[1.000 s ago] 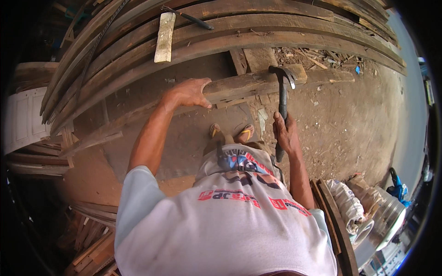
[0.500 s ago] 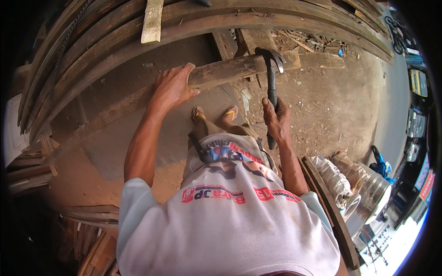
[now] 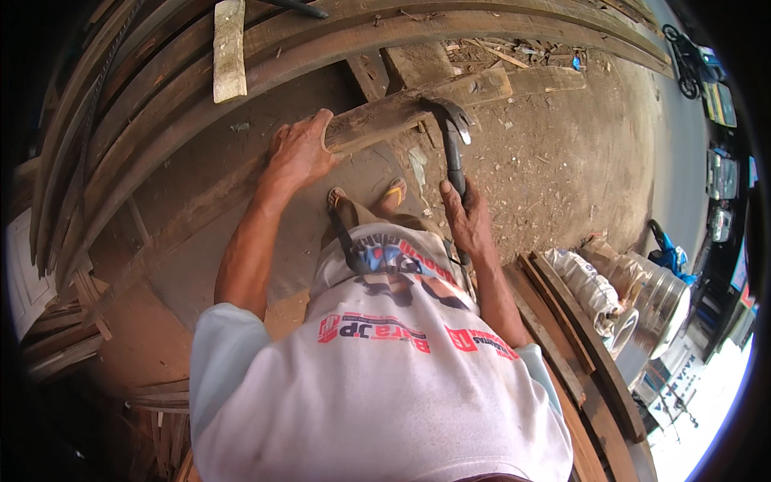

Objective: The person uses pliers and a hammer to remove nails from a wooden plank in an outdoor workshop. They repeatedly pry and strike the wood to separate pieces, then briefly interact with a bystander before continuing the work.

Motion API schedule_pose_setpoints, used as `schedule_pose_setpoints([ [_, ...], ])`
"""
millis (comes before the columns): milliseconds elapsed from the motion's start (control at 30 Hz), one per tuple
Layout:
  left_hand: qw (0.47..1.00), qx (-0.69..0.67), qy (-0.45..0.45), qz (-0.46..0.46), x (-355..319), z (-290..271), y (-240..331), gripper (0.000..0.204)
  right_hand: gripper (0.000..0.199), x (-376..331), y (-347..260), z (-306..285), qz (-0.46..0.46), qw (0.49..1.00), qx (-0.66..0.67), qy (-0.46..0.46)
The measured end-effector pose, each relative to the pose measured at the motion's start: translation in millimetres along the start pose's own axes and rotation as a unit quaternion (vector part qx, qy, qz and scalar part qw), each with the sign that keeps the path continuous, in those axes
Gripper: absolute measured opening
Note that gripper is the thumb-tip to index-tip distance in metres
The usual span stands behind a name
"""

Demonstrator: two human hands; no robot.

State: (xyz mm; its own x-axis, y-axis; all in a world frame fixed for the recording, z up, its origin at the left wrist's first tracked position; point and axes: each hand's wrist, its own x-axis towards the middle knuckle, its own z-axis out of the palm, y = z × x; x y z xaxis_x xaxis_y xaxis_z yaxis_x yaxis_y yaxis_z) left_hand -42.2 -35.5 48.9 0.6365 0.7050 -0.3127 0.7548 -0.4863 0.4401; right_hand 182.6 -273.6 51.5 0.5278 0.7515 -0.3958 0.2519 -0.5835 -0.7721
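A claw hammer (image 3: 451, 154) sits in the right hand (image 3: 471, 218), while the left hand (image 3: 301, 153) lies across a long, weathered plank (image 3: 377, 124) directly in front of the sandalled feet (image 3: 393, 194). The right hand is wrapped around the hammer's dark handle, near of the plank and apart from it. Thumb and fingers of the left hand are spread over the wood; its underside is hidden, so whether that hand clamps the plank or merely rests there cannot be told

The plank runs from the near left to the far right, passing beyond the right hand, and the hammer's handle lies across that line, pointing far and slightly left. Its head overlaps the plank's near edge in this view, to the right of the left hand, with the claw turned right; whether metal touches wood is unclear. The left hand is the nearer of the two to the plank

On the far side, long beams (image 3: 482, 26) lie stacked, with a pale wood piece (image 3: 230, 52) across them at left. More boards (image 3: 594, 353) lie at near right, beside a white sack (image 3: 582, 285) and a clear plastic container (image 3: 662, 301)
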Motion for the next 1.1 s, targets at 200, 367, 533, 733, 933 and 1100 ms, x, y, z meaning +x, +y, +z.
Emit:
schedule_pose_setpoints([
  [200, 1.000, 0.009, -0.017, -0.012, 2.3, -12.0, 8.5, 0.060, 0.051, -7.9, -22.4, 2.8, -0.004, 0.994, 0.097, 0.040],
  [367, 1.000, -0.001, 0.003, 0.008, 1.5, 0.4, -3.3, 0.074, 0.045, -12.6, -30.0, -7.4, -0.232, 0.953, 0.171, 0.095],
  [533, 0.997, -0.016, -0.065, -0.033, 9.6, -9.3, 2.5, 0.082, 0.043, 7.6, 4.2, 13.9, -0.015, 0.999, 0.021, 0.039],
  [733, 0.986, -0.026, -0.162, -0.003, 45.5, -34.1, -34.2, 0.111, 0.052, 17.1, -9.3, 11.4, 0.015, 0.993, 0.115, 0.006],
  [933, 0.967, -0.139, -0.210, -0.040, 99.6, -37.7, -81.3, 0.136, 0.055, 19.8, -6.4, -0.7, -0.005, 0.989, 0.127, 0.079],
  [1100, 0.964, -0.143, -0.217, -0.051, 111.3, -37.3, -87.6, 0.137, 0.061, 4.1, 1.9, -1.6, 0.053, 0.982, 0.159, 0.088],
])
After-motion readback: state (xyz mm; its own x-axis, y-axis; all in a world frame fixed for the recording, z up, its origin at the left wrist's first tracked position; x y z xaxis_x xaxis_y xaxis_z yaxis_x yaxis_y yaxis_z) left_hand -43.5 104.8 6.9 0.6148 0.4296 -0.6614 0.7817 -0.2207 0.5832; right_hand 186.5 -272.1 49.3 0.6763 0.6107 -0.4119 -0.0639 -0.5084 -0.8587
